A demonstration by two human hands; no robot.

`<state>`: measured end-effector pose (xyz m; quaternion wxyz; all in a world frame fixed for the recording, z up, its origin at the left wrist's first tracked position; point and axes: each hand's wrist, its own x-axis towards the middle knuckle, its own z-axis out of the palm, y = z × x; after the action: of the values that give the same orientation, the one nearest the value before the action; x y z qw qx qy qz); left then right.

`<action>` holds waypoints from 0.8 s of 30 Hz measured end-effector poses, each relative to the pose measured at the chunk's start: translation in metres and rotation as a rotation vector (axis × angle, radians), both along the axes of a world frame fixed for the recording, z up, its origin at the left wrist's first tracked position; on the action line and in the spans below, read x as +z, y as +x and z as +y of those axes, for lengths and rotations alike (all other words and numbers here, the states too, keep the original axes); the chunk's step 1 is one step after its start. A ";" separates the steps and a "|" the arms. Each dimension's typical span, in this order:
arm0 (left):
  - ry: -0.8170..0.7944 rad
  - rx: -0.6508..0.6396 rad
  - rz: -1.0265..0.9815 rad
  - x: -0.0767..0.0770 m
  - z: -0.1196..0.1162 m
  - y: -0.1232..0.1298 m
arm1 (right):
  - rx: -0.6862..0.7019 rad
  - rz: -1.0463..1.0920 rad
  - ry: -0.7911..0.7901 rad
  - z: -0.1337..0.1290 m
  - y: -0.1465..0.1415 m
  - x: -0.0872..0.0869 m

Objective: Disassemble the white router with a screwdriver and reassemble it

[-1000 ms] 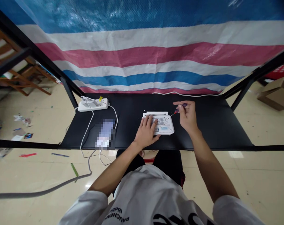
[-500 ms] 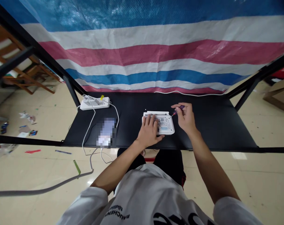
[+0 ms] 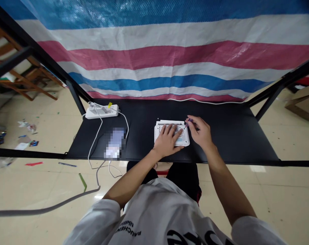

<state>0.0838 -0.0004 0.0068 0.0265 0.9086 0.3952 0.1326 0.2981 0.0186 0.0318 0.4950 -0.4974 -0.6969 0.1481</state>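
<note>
A white router [image 3: 184, 140] lies underside up on the black table, its label and vent holes partly showing and its folded antennas along the far edge. My left hand [image 3: 167, 139] rests on it, fingers spread across the label. In my right hand [image 3: 200, 131] is a small purple screwdriver [image 3: 188, 121], pinched between thumb and fingers. Its tip points down at the router's far right corner; I cannot make out whether it sits in a screw.
A white power strip [image 3: 102, 111] with plugged-in cables stands at the table's back left. Nearer lies a phone [image 3: 115, 143], its screen blurred. Black frame posts rise at both sides, and a striped tarp [image 3: 169, 56] hangs behind the black table [image 3: 233, 136].
My right hand has brought the screwdriver left and more upright onto the router's far right corner. My left hand has slid right across the router, fingers spread wider.
</note>
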 end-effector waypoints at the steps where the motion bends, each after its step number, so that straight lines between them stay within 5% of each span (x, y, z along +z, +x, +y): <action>1: 0.000 0.002 0.000 0.000 0.000 0.000 | -0.042 0.006 0.025 0.000 -0.003 0.000; 6: -0.007 0.002 -0.001 0.002 -0.001 0.001 | -0.233 -0.006 0.087 -0.002 -0.010 0.001; 13: -0.009 0.002 -0.012 0.000 -0.001 0.001 | -0.018 0.117 -0.082 -0.004 -0.001 -0.001; 19: -0.020 0.009 -0.022 0.001 0.000 0.001 | -0.180 0.116 0.014 -0.003 -0.012 -0.005; 24: -0.027 0.018 -0.030 0.002 -0.001 0.002 | -0.002 0.128 -0.070 0.000 -0.006 -0.009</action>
<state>0.0856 -0.0013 0.0084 0.0436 0.9024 0.4048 0.1412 0.2918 0.0182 0.0230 0.5210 -0.5046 -0.6578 0.2031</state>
